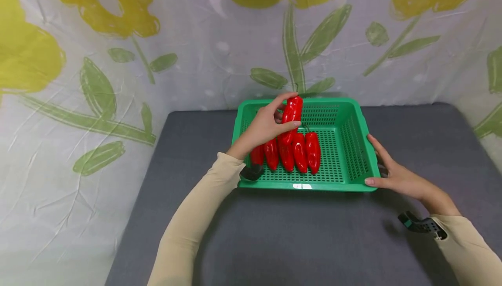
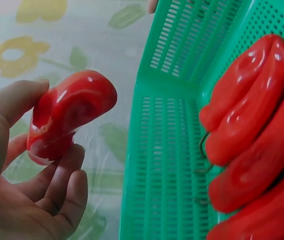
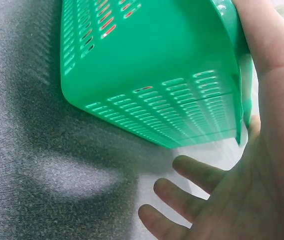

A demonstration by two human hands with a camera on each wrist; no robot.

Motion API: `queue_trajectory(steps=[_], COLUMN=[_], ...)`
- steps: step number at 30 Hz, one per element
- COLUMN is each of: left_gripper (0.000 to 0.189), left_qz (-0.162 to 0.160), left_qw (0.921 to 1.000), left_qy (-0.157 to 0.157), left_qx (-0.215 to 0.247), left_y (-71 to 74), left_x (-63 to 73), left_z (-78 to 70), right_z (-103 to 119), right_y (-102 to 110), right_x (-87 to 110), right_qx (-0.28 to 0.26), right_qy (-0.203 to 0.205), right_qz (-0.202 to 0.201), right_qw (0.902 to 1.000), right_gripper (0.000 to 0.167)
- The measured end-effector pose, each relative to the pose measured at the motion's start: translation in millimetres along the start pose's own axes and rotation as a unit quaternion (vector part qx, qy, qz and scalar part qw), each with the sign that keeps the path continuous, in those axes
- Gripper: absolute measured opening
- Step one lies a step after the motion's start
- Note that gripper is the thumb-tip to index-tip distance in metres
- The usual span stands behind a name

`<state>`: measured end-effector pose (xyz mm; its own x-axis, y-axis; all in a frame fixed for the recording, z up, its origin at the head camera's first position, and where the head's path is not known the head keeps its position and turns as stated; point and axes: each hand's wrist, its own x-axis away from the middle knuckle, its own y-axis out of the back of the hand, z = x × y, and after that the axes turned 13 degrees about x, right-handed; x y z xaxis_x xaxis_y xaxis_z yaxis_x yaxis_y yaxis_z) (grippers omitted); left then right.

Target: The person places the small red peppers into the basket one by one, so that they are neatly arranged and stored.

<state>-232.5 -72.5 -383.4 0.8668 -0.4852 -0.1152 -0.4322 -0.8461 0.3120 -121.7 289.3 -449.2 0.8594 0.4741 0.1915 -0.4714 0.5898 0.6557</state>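
My left hand holds a glossy red pepper upright between thumb and fingers, raised above the left half of a green plastic basket. In the left wrist view this held pepper appears end-on, apart from the basket wall. Below it, several more red peppers lie side by side on the basket floor; my left wrist and hand cover part of them. My right hand touches the basket's right rim with thumb and index finger. Its other fingers extend loosely outside the wall, touching nothing.
A dark grey tabletop lies under the basket. Behind it and at the left hangs a pale sheet with yellow flowers and green leaves. A dark strap sits at my right wrist.
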Motion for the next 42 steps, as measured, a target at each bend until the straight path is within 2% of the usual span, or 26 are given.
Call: queue_trajectory(steps=[11, 23, 32, 42], left_gripper=[0.072, 0.072, 0.071, 0.072], left_qz=[0.025, 0.044, 0.043, 0.04], left_qw=[0.999, 0.9968, 0.9968, 0.9972], left_qy=[0.023, 0.047, 0.052, 0.062], left_qx=[0.029, 0.048, 0.044, 0.012], left_y=[-27.0, -55.4, -75.1, -94.3], left_x=[-17.2, -30.5, -31.6, -44.6], left_z=[-3.0, 2.2, 7.4, 10.2], right_z=[2.6, 0.6, -2.9, -3.5], right_y=[3.9, 3.6, -2.3, -1.3], right_x=[-3.3, -3.6, -0.7, -0.9], right_qx=[0.003, 0.001, -0.005, 0.003], right_qy=[-0.002, 0.001, -0.008, -0.003], right_qz=[0.002, 0.001, 0.006, -0.005], right_qw=[1.0, 1.0, 0.9999, 1.0], right_gripper=[0.112, 0.112, 0.112, 0.112])
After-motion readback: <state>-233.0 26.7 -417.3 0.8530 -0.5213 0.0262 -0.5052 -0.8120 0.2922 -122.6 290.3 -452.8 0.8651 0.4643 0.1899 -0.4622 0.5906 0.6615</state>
